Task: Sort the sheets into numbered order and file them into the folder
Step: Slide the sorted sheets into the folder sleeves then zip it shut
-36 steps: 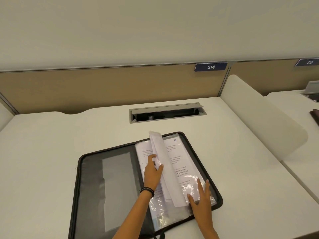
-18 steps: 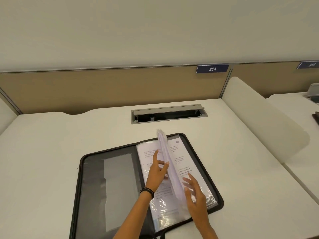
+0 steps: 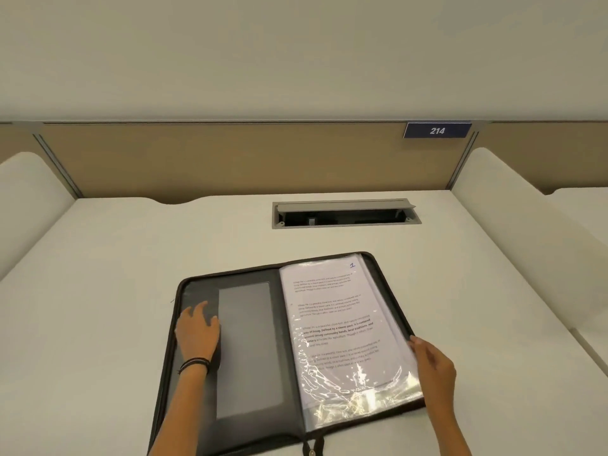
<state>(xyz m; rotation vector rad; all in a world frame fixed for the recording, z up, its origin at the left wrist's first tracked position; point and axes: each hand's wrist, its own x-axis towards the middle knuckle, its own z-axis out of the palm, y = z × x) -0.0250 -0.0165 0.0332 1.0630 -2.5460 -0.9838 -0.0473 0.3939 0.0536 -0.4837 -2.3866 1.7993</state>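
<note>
The folder (image 3: pixel 245 340) lies open and flat toward the front edge of the surface (image 3: pixel 108 284), roughly midway between its side edges. The sheets (image 3: pixel 332 324) sit in clear sleeves on the folder's right half, and the top one is marked 1 at its far right corner. The left hand (image 3: pixel 197 334) rests on the left cover with its fingers relaxed, gripping nothing. The right hand (image 3: pixel 434 363) is at the folder's right edge with a fingertip against the sleeves' edge. I cannot tell whether it pinches that edge or merely touches it.

The sleeves look thin, limp and slick, and the wrinkled glare at their near end suggests they buckle easily. They are probably best taken at the free right edge and turned as a stack rather than dragged. The covers look padded and fairly stiff, so the left one should fold over cleanly from its outer edge. The zip band round the rim may snag sleeve corners.

Bare surface shows on both sides of the folder and behind it as far as the cable hatch (image 3: pixel 342 213). The side divider (image 3: pixel 513 209) stands well apart on the right.
</note>
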